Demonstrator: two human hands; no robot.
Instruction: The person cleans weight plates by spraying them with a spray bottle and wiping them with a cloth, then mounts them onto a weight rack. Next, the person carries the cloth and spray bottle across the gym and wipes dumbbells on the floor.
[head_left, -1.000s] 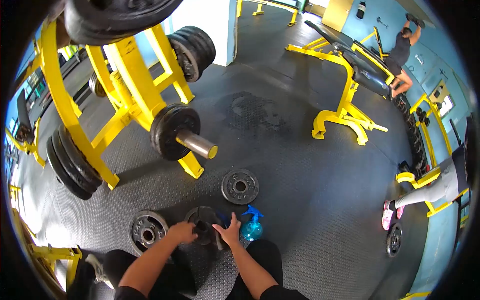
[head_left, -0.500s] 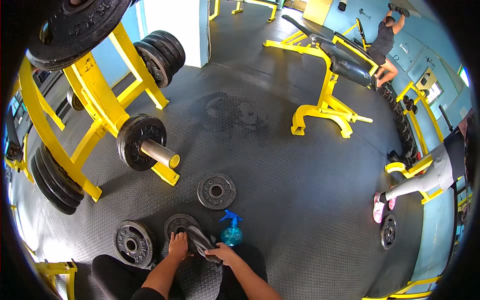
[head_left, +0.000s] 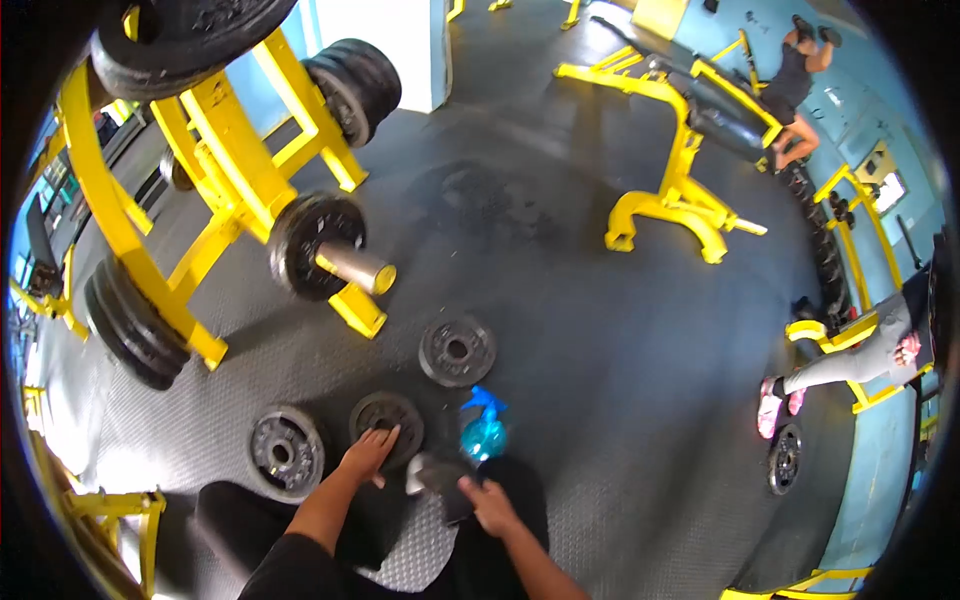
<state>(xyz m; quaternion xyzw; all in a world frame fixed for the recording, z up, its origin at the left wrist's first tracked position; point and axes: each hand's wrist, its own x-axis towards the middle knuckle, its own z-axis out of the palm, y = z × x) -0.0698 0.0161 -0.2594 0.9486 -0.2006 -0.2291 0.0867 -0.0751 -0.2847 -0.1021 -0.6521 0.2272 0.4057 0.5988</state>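
Note:
My left hand (head_left: pixel 368 458) lies on the near part of a dark weight plate (head_left: pixel 408 412), its fingers stretched over the face near the centre hole and the thumb apart. A dark grey cloth (head_left: pixel 436 478), blurred by motion, hangs from my right hand (head_left: pixel 492 506), whose fingers are closed on it. The cloth is beside the plate, above my knee. Just beyond it stands a spray bottle (head_left: pixel 483 437) with clear blue liquid and a blue trigger head. A second plate (head_left: pixel 285 478) lies left of my left hand, and a third plate (head_left: pixel 457 372) lies farther forward.
A yellow rack (head_left: pixel 225 140) loaded with black plates rises at left, its metal peg (head_left: pixel 355 266) jutting toward me. A yellow-framed bench (head_left: pixel 665 170) stands ahead. One person (head_left: pixel 790 95) lifts dumbbells at back right; another person's leg (head_left: pixel 840 365) is at right, near a plate (head_left: pixel 786 460).
My right hand has drawn the cloth right and down, off the plate. My left hand stays on the plate. The whole view has shifted, moving the scene slightly right and up.

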